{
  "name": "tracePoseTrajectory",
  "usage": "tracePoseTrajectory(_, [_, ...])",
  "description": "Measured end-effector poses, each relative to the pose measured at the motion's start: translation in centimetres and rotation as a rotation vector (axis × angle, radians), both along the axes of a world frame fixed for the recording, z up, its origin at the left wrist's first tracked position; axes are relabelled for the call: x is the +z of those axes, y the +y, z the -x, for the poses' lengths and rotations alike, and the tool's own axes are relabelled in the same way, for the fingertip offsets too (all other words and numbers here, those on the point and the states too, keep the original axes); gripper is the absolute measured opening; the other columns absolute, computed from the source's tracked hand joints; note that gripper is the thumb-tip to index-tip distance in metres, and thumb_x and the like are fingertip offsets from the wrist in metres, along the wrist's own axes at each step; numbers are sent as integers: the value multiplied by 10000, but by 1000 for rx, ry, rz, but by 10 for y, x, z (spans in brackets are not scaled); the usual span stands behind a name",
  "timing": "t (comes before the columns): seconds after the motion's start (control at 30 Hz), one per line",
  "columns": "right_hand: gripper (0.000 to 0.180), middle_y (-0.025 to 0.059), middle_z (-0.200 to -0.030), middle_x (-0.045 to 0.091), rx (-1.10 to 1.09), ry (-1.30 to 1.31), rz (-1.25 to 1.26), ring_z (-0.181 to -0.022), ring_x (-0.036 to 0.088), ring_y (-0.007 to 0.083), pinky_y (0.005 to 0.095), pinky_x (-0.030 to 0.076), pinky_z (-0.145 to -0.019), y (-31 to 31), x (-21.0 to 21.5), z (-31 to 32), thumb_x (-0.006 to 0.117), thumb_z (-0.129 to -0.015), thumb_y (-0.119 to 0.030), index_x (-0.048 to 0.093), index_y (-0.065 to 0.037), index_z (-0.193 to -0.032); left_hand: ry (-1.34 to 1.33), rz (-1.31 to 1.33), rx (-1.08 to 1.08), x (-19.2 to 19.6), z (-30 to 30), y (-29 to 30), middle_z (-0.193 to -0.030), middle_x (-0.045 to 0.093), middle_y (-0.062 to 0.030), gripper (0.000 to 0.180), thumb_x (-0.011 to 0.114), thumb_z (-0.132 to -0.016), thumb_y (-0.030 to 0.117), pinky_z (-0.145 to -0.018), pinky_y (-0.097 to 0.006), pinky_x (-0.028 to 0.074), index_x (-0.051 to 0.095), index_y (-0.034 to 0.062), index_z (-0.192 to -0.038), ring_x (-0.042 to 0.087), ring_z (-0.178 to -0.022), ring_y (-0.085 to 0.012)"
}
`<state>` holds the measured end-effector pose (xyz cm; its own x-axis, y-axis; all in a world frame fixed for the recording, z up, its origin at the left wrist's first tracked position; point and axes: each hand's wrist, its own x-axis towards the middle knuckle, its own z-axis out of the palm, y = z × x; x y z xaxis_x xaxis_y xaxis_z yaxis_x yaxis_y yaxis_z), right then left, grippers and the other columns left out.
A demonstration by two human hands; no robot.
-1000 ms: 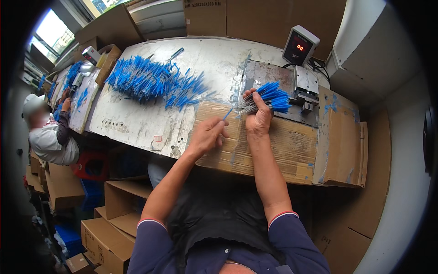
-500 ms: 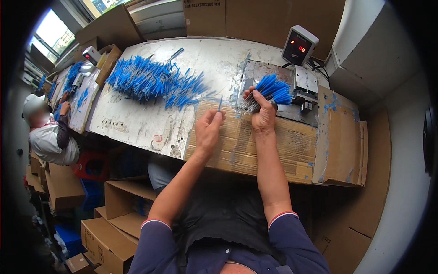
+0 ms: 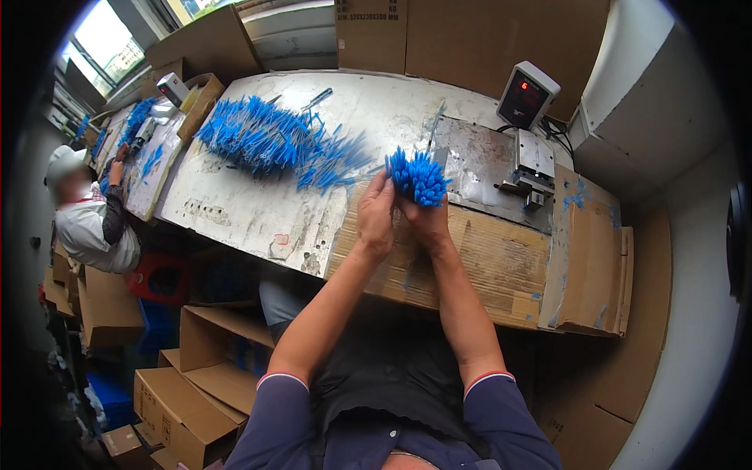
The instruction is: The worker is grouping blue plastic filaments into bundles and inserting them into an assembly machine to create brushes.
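Observation:
A thick bundle of thin blue-tipped strips (image 3: 421, 178) stands over the near part of the bench, its blue ends pointing up and away from me. My right hand (image 3: 427, 223) is wrapped around its lower end from the right and below. Against the bundle's left side lies my left hand (image 3: 376, 213), its fingers closed together; a blue strip end shows at its fingertips. The pale lower ends are hidden by my hands. Further left, a large loose heap of the same strips (image 3: 258, 141) spreads over the white bench top (image 3: 235, 196).
Flattened cardboard (image 3: 486, 258) covers the bench's near edge. At the right are a metal fixture (image 3: 534, 168) on a plate and a box with a red display (image 3: 526, 95). A screwdriver-like tool (image 3: 317, 99) lies behind the heap. Another person (image 3: 90, 211) works at the far left, near open cartons (image 3: 188, 407).
My right hand has brought the bundle left and tipped its blue ends upward. My left hand, which held a single strip apart from it, has moved right to the bundle. The view has shifted slightly.

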<state>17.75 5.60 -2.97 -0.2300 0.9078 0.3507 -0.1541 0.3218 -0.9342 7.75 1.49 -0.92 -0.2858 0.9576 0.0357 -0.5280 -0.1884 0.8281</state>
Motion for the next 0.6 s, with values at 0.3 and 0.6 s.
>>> tracePoseTrajectory(0.3, [341,24,-1073,739,149,12,16,-961,673,109,284,545,-851,8,-9,2,769,-857,2,705,-56,-1187,-124,-119,-78,-1,5,-17,-1362,598,-83,445,351,-1139,314,-1131,-367,386,494,19,-1440,555,-1258,-189])
tracePoseTrajectory(0.6, [564,-14,-1133,689,257,7,125,-1006,633,94,281,542,-872,0,-2,-7,804,-780,67,634,-77,-1298,10,-149,-138,25,30,-13,-1325,618,-146,623,338,-1110,511,-1123,-397,396,485,-3,-1431,570,-1245,-238])
